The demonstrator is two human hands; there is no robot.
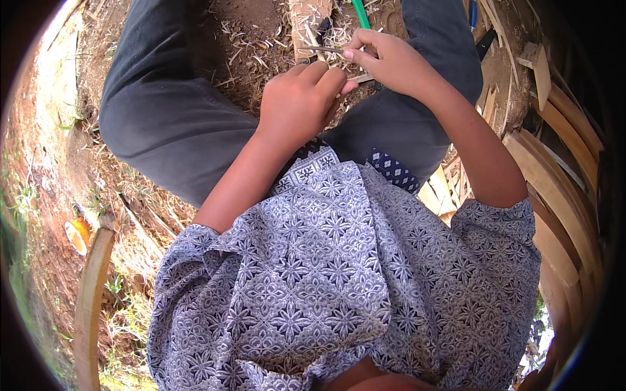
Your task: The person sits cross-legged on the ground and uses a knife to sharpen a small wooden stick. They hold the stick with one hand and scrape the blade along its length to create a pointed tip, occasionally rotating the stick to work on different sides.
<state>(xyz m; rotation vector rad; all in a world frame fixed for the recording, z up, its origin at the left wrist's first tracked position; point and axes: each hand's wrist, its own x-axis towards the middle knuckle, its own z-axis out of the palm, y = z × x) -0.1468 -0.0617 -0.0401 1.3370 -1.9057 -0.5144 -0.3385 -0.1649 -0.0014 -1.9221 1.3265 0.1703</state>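
Observation:
My right hand point(390, 62) is closed, thumb and fingers pinching a thin, pointed brown strip point(321, 49) whose tip reaches left above my other hand. Whether it is wood or metal I cannot tell. Just below and left of it, my left hand point(298, 99) is curled closed with its back up, so its grip is hidden. A narrow pale strip point(362, 78) shows just beside the left thumb; I cannot tell if that hand holds it. Both hands are over the gap between my bent legs.
Beyond my hands lie a flat wooden board point(306, 19), a green strip-like object point(360, 13) and scattered pale shavings point(257, 45). Planks point(554, 176) are stacked at the right. At left, a wooden post point(92, 306) stands near an orange object point(77, 234).

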